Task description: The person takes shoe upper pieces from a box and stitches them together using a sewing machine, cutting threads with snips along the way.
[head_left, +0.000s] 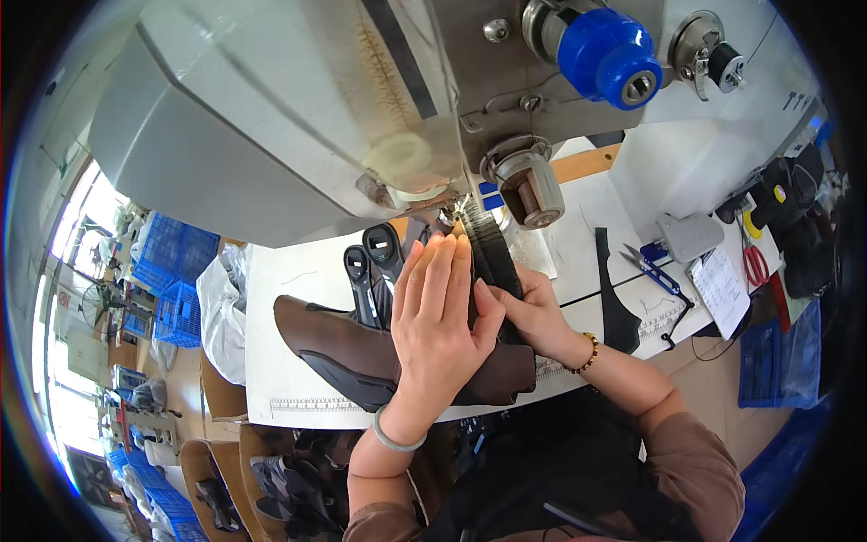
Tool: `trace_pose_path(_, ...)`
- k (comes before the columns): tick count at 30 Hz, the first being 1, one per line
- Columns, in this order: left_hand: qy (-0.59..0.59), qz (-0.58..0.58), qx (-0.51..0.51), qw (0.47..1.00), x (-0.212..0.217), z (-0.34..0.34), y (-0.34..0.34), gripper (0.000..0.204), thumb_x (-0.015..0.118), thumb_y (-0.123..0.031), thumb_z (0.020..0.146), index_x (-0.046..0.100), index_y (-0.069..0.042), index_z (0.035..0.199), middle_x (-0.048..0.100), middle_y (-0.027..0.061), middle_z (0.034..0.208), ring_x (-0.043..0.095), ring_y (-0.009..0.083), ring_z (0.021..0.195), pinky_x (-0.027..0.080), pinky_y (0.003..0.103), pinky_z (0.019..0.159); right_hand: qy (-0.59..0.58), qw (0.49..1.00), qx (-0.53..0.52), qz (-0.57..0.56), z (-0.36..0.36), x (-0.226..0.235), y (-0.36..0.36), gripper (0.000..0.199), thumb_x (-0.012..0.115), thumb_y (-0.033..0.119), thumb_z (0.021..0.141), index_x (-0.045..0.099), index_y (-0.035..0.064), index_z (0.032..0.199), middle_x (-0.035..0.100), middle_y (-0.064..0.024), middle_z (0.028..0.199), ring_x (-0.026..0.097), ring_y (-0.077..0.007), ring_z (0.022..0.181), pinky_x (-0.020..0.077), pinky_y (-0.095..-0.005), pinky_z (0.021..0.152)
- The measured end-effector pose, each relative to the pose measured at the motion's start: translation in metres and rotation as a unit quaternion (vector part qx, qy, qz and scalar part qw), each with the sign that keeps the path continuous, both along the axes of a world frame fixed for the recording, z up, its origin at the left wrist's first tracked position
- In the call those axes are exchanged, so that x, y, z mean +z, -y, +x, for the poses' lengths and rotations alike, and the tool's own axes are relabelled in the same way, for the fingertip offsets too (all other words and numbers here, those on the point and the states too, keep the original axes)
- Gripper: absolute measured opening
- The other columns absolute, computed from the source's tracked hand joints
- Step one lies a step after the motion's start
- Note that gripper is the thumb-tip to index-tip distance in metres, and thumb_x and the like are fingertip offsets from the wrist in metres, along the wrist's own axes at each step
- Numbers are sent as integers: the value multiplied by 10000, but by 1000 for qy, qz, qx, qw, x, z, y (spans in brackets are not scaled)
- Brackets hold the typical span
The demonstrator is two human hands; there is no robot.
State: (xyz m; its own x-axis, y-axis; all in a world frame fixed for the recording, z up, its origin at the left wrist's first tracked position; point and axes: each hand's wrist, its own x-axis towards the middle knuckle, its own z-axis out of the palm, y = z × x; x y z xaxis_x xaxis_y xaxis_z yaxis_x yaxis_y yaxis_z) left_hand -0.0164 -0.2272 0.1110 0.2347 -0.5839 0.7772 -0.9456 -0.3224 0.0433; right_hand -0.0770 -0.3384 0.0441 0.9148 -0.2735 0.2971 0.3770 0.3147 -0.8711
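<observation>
My left hand lies flat with its fingers stretched forward on a brown and black shoe upper, close to the needle area of a sewing machine. My right hand grips the upper's black edge from the right, with the thumb near my left thumb. Part of the upper is hidden under both hands. Two black pull loops with small labels rise from it, left of my left hand. Just ahead of my fingertips, a dark strip with a fringed, brush-like edge runs up toward the needle.
On the white table at right lie a curved black cut piece, blue-handled snips and red-handled scissors. A ruler strip follows the front edge. Cardboard boxes with shoe parts stand below left; blue crates stand beyond.
</observation>
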Motion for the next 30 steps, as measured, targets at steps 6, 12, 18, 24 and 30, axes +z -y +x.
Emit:
trace_pose_path(6, -3, -6, 4, 1000, -1, 4, -1, 345, 593, -32, 696, 591, 91, 1019, 571, 180, 1042, 580, 315, 1006, 437, 426, 949, -7, 1000, -5, 4, 0, 5, -3, 292, 524, 69, 902, 514, -23, 1179, 594, -24, 1044, 517, -45, 924, 450, -216, 793)
trace_pose_path(12, -3, -9, 22, 1000, -6, 2, 1, 371, 597, -41, 713, 571, 88, 1059, 565, 177, 1056, 569, 315, 1034, 426, 431, 963, -23, 1000, -9, -2, 4, 6, 2, 280, 535, 93, 908, 520, -23, 1163, 600, -20, 1025, 523, -50, 924, 451, -219, 791)
trace_pose_path(18, -99, -98, -34, 990, -20, -3, -5, 452, 657, -20, 675, 553, 66, 1106, 560, 202, 1139, 539, 352, 1100, 403, 448, 980, -38, 998, -37, -24, -7, 17, -6, 257, 536, 90, 910, 539, -18, 1143, 610, -15, 995, 526, -47, 897, 455, -218, 782)
trace_pose_path(24, -78, -94, -40, 992, -18, 2, 2, 380, 648, -4, 674, 595, 61, 1045, 589, 183, 1092, 563, 342, 1066, 416, 443, 972, -8, 1000, -8, 8, -3, 9, -2, 270, 530, 69, 905, 532, -18, 1161, 609, -7, 995, 518, -40, 894, 453, -213, 777)
trace_pose_path(30, -48, -73, -12, 996, -11, -2, 0, 337, 634, -4, 669, 619, 65, 999, 613, 169, 1047, 586, 314, 1038, 444, 426, 952, -15, 1000, 5, 14, -7, 13, -3, 271, 532, 62, 903, 534, -14, 1163, 608, -3, 985, 517, -37, 881, 452, -206, 767)
